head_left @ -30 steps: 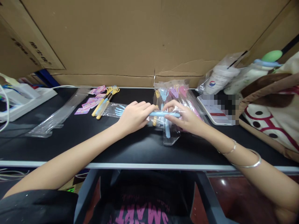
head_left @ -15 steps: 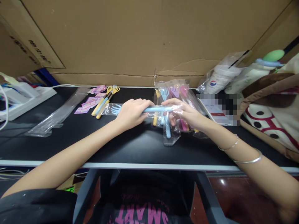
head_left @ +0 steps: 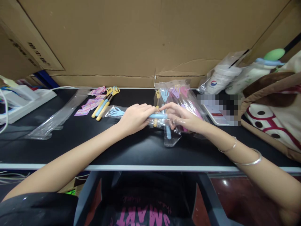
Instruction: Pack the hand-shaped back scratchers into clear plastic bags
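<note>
My left hand (head_left: 138,116) is wrapped over a blue back scratcher (head_left: 158,116) inside a clear plastic bag (head_left: 107,111). Its claw head points left and the handle runs right between my hands. At the handle's end, my right hand (head_left: 184,117) has its fingers curled on the bag, with the index finger stretched toward my left hand. Beneath and behind my right hand lie several bagged back scratchers, among them a blue one (head_left: 165,95), a yellow one (head_left: 158,94) and a purple one (head_left: 175,91). My hands partly hide them.
Left of my hands lie unbagged back scratchers (head_left: 103,105), pink cards (head_left: 90,104) and flat clear bags (head_left: 58,114). A power strip (head_left: 30,105) is at far left. On the right are a phone (head_left: 213,114), a cup (head_left: 222,78) and a bag (head_left: 265,116). Cardboard (head_left: 131,37) stands behind.
The bagged blue back scratcher has shifted slightly right, and its handle end has come down a little. My right hand has moved slightly down and left, its index finger now straighter.
</note>
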The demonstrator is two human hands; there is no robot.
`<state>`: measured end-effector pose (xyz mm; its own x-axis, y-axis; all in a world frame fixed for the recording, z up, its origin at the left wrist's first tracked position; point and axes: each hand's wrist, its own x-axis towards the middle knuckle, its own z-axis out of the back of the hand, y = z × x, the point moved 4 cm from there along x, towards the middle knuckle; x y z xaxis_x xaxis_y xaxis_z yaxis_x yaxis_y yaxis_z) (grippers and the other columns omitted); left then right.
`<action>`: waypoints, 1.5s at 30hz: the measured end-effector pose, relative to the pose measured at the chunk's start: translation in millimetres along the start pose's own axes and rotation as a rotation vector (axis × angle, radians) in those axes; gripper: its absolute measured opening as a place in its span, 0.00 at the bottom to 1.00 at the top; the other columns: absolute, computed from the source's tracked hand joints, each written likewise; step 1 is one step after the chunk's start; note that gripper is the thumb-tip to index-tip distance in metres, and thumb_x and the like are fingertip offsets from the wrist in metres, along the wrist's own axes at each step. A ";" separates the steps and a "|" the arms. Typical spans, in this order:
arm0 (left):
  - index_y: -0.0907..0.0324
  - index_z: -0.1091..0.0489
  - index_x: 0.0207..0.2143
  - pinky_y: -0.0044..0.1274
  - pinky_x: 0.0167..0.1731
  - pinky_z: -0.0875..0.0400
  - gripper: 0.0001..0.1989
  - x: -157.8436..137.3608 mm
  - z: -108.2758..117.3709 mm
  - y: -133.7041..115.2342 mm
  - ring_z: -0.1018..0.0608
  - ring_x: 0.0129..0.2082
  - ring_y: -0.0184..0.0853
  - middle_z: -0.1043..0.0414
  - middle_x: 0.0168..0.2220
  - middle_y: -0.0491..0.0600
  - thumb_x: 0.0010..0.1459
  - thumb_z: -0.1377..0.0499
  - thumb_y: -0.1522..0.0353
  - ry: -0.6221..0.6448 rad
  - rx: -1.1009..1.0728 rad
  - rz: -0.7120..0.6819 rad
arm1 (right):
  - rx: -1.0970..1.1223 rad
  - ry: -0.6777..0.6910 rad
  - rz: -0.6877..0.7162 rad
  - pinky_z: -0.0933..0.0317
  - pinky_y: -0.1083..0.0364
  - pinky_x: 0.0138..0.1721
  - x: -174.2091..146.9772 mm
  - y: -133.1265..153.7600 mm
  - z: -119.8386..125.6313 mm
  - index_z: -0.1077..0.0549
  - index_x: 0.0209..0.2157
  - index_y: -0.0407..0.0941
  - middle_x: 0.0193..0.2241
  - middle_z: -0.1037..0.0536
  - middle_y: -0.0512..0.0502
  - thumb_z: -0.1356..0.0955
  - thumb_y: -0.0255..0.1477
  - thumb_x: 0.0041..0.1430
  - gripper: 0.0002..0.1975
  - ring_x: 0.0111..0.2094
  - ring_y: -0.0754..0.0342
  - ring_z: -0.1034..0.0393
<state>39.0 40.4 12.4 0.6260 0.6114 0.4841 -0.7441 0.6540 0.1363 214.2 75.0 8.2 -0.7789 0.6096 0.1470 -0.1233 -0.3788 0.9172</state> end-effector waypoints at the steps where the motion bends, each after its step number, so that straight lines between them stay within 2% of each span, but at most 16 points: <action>1: 0.59 0.33 0.44 0.26 0.31 0.41 0.13 0.3 -0.5 1.3 0.26 0.37 0.35 0.26 0.37 0.47 0.58 0.51 0.74 0.001 0.001 0.003 | -0.003 -0.002 0.003 0.36 0.59 0.25 -0.2 0.8 0.2 0.37 0.50 0.44 0.26 0.30 0.54 0.34 0.46 0.60 0.24 0.23 0.60 0.32; 6: 0.58 0.34 0.45 0.26 0.33 0.39 0.12 1.0 -1.8 7.4 0.26 0.38 0.35 0.26 0.38 0.46 0.61 0.52 0.73 0.011 -0.020 0.025 | -0.054 -0.026 -0.025 0.36 0.58 0.26 -1.5 3.6 1.5 0.35 0.53 0.44 0.21 0.29 0.55 0.35 0.46 0.60 0.26 0.23 0.58 0.31; 12: 0.60 0.33 0.43 0.25 0.32 0.38 0.11 0.0 -7.6 3.9 0.26 0.37 0.35 0.26 0.36 0.49 0.63 0.53 0.72 0.066 0.019 0.017 | -0.036 -0.007 0.032 0.36 0.60 0.25 0.0 5.7 -3.4 0.34 0.48 0.44 0.30 0.27 0.52 0.34 0.42 0.61 0.20 0.23 0.61 0.31; 17: 0.60 0.34 0.45 0.26 0.33 0.36 0.12 -0.5 -10.6 3.5 0.25 0.37 0.36 0.26 0.37 0.51 0.63 0.53 0.71 0.086 0.029 0.023 | -0.043 0.011 0.047 0.35 0.58 0.27 0.9 6.0 -5.6 0.33 0.50 0.45 0.32 0.26 0.51 0.34 0.40 0.62 0.19 0.24 0.61 0.30; 19: 0.60 0.34 0.46 0.26 0.33 0.36 0.12 -0.4 -10.0 4.4 0.25 0.38 0.37 0.26 0.37 0.51 0.62 0.52 0.70 0.085 0.027 0.029 | -0.047 -0.003 0.052 0.36 0.58 0.28 0.7 6.8 -5.4 0.32 0.50 0.45 0.30 0.26 0.52 0.34 0.40 0.62 0.19 0.24 0.60 0.30; 23: 0.59 0.34 0.47 0.25 0.34 0.35 0.13 -0.3 -8.4 4.8 0.24 0.39 0.36 0.25 0.39 0.50 0.60 0.50 0.71 0.098 -0.003 0.029 | -0.029 -0.055 0.033 0.38 0.59 0.27 0.1 6.8 -5.1 0.30 0.45 0.44 0.23 0.30 0.55 0.34 0.41 0.61 0.17 0.23 0.60 0.31; 27: 0.57 0.34 0.50 0.25 0.36 0.35 0.14 0.4 -4.9 6.3 0.24 0.41 0.36 0.25 0.42 0.48 0.61 0.49 0.69 0.096 -0.035 0.047 | -0.003 -0.113 0.014 0.38 0.58 0.26 -0.8 8.0 -2.5 0.31 0.40 0.44 0.23 0.29 0.54 0.33 0.42 0.59 0.16 0.23 0.60 0.32; 30: 0.57 0.35 0.51 0.25 0.38 0.35 0.16 1.5 -0.8 10.7 0.24 0.43 0.36 0.25 0.44 0.47 0.61 0.47 0.67 0.074 -0.055 0.078 | 0.019 -0.203 0.032 0.38 0.58 0.25 -1.6 12.6 4.2 0.32 0.36 0.44 0.24 0.28 0.54 0.32 0.40 0.59 0.14 0.22 0.60 0.32; 35: 0.54 0.35 0.52 0.23 0.35 0.36 0.18 1.7 4.1 22.9 0.23 0.41 0.35 0.24 0.42 0.45 0.60 0.45 0.64 0.060 -0.054 0.191 | 0.071 -0.407 0.054 0.38 0.57 0.23 -3.2 18.8 18.0 0.33 0.33 0.46 0.21 0.30 0.55 0.30 0.37 0.57 0.11 0.18 0.60 0.35; 39: 0.53 0.34 0.52 0.22 0.33 0.37 0.16 0.3 7.7 28.2 0.23 0.42 0.34 0.24 0.44 0.44 0.63 0.47 0.61 0.049 -0.077 0.265 | 0.080 -0.490 0.127 0.37 0.55 0.23 -4.2 21.9 26.1 0.33 0.34 0.48 0.18 0.33 0.56 0.31 0.38 0.59 0.09 0.17 0.59 0.36; 45: 0.51 0.28 0.48 0.22 0.31 0.39 0.16 0.8 12.1 24.4 0.24 0.43 0.33 0.24 0.44 0.45 0.66 0.51 0.59 0.015 -0.097 0.246 | 0.011 -0.521 0.148 0.37 0.56 0.23 -6.7 26.3 34.3 0.31 0.35 0.47 0.28 0.27 0.51 0.32 0.42 0.59 0.12 0.21 0.60 0.34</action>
<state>18.5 51.5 26.6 0.4329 0.7637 0.4790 -0.8490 0.5240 -0.0682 237.3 84.8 44.1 -0.3794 0.8157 0.4367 -0.0264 -0.4814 0.8761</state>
